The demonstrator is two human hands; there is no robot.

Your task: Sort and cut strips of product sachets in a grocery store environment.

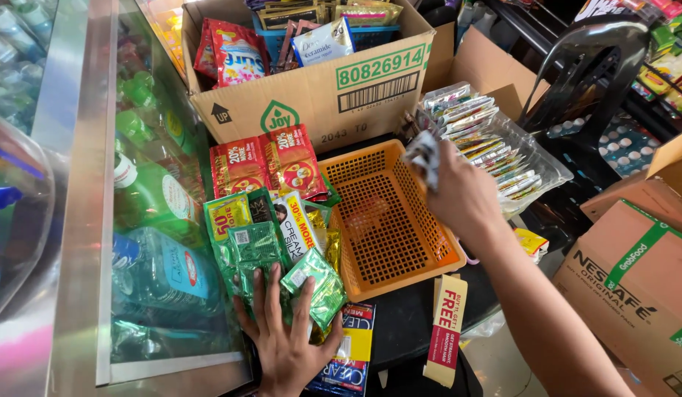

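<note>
Left hand (282, 340) lay flat, fingers spread, on green sachets (271, 254) beside one orange basket (389, 220), seen empty | right hand (458, 195) pinched a grey sachet strip (423, 156) over basket's far corner | one open cardboard box (319, 95) held mixed sachets | clear tray (536, 165) held sachet strips, uncountable

Glossy foil green sachets (282, 257); perforated orange plastic basket (389, 220); matt cardboard box (319, 95), seemingly.

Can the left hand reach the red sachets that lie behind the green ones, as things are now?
Probably yes. The left hand lies flat on the green sachets, and the red sachets lie just beyond them, uncovered. Nothing stands between; the hand would only pass over the green pile.
</note>
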